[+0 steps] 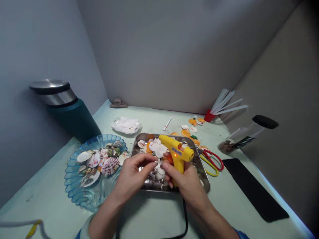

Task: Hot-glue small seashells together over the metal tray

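Note:
My right hand (185, 182) is wrapped round the handle of a yellow glue gun (177, 153), whose orange light is on and whose nozzle points left over a metal tray (204, 181) of shells. My left hand (133, 176) is closed in a pinch on a small shell (159, 172) right beside the right hand's fingertips, above the tray's front part. White and orange shells (157, 148) lie in the tray behind the hands. The gun's black cord (184, 219) runs down toward me.
A blue glass scalloped dish (74, 186) of shells sits left of the tray. A teal flask (66, 111) stands at the far left. Red and yellow scissors (211, 161), a black flat case (254, 189), a jar (246, 134), glue sticks (224, 106) and crumpled tissue (126, 125) lie around.

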`<state>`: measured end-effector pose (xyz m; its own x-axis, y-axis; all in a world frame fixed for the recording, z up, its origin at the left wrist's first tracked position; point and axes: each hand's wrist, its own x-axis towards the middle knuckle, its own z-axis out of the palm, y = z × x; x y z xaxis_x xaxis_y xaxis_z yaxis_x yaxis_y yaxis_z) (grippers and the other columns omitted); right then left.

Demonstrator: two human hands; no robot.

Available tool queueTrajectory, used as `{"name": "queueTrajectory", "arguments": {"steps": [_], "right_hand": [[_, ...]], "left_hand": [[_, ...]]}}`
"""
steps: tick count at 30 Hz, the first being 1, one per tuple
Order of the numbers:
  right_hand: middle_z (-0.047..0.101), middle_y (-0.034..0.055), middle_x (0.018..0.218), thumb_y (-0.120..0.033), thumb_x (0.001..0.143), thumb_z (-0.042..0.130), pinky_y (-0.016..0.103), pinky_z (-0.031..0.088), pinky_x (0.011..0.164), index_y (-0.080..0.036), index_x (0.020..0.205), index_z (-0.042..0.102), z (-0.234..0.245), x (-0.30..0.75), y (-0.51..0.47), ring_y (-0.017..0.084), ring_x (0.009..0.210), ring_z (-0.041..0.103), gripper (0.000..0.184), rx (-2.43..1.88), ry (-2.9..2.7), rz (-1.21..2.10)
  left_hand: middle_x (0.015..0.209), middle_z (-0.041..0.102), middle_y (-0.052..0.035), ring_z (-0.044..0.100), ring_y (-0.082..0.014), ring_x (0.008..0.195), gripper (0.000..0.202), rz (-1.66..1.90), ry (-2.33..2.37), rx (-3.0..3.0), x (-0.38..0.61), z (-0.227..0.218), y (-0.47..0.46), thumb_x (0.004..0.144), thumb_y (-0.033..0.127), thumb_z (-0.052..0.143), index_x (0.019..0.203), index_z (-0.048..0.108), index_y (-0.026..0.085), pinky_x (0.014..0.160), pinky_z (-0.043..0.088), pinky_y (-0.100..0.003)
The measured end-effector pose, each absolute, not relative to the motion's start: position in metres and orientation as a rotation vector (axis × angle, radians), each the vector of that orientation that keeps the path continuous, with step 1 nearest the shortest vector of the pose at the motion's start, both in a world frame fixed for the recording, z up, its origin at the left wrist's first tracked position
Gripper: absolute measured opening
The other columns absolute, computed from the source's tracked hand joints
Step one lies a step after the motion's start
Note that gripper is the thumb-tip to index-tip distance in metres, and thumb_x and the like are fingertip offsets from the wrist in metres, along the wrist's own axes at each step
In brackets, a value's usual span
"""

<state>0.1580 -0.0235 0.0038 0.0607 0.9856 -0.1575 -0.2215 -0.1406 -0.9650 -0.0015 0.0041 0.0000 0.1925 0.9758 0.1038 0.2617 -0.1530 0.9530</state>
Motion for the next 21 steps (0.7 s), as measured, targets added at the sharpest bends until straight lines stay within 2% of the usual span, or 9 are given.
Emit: {"name": "queueTrajectory", "arguments": {"steps": [5,9,16,21], "right_hand": [[0.056,-0.0045,0.066,-0.037,0.074,0.077,0.018,0.039,0.042,-0.016,0.103,0.064,0.002,0.177,-0.021,0.007,0.048,0.047,0.038,-1.261,-0.907,1.23],[0.056,-0.0047,0.067,-0.034,0.075,0.076,0.018,0.04,0.043,-0.018,0.103,0.066,0.0,0.2,-0.021,0.008,0.05,0.048,0.033,-1.256,-0.925,1.11],[0.055,-0.0047,0.069,-0.035,0.076,0.075,0.021,0.04,0.045,-0.019,0.102,0.066,-0.012,0.22,-0.019,0.009,0.051,0.047,0.032,-1.287,-0.919,1.002],[0.056,-0.0036,0.07,-0.035,0.073,0.076,0.023,0.04,0.044,-0.019,0.102,0.067,-0.013,0.223,-0.02,0.01,0.049,0.047,0.034,-1.314,-0.872,1.051]], "left_hand": [[0.09,0.073,-0.0089,0.062,-0.0239,0.085,0.018,0.905,1.431,2.226,-0.018,-0.004,0.013,0.087,0.02,0.054,0.089,0.072,0.019,0.079,0.046,-0.036],[0.083,0.072,-0.0103,0.056,-0.0278,0.084,0.026,0.603,1.531,2.63,-0.025,-0.008,0.019,0.086,0.011,0.048,0.085,0.073,0.017,0.078,0.042,-0.042],[0.076,0.07,-0.0079,0.053,-0.026,0.083,0.024,0.366,1.489,2.71,-0.015,-0.003,0.011,0.084,0.012,0.052,0.073,0.072,0.02,0.081,0.038,-0.043],[0.073,0.068,-0.0079,0.054,-0.0273,0.085,0.019,0.189,1.502,2.708,-0.004,-0.001,0.008,0.078,0.015,0.057,0.065,0.071,0.02,0.091,0.032,-0.051]]}}
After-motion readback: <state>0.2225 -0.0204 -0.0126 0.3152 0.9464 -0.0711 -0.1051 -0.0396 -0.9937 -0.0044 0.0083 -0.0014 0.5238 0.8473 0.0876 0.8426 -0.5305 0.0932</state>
